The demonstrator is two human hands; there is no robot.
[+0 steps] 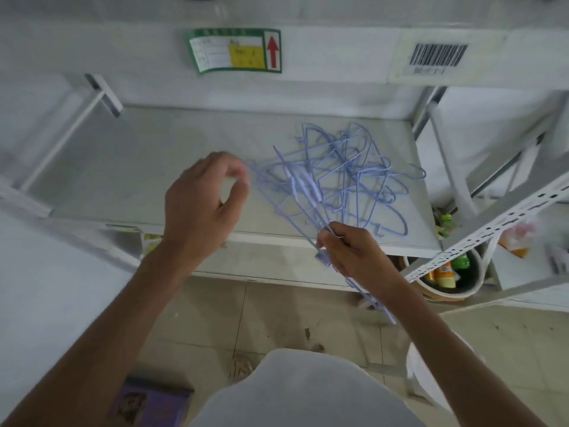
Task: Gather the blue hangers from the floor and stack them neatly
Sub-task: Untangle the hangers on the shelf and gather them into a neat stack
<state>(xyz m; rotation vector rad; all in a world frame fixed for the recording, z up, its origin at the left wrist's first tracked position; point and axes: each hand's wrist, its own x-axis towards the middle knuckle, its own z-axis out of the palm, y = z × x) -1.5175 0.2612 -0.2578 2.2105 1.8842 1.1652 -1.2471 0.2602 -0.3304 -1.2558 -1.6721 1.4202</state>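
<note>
Several thin blue wire hangers (354,167) lie tangled on the right half of a low grey shelf (154,167). My right hand (351,251) is closed around a bunch of blue hangers (303,186) held together, slanting from the shelf down past the front edge toward the floor. My left hand (203,201) hovers over the shelf just left of the pile, thumb and forefinger curled close together by the tip of a hanger; whether they pinch it I cannot tell.
White perforated shelf posts (480,229) rise at the right. A round bin (446,278) with bottles stands under them. A green label (234,50) and a barcode sticker (438,55) mark the upper shelf edge. A purple box (151,402) lies on the tiled floor.
</note>
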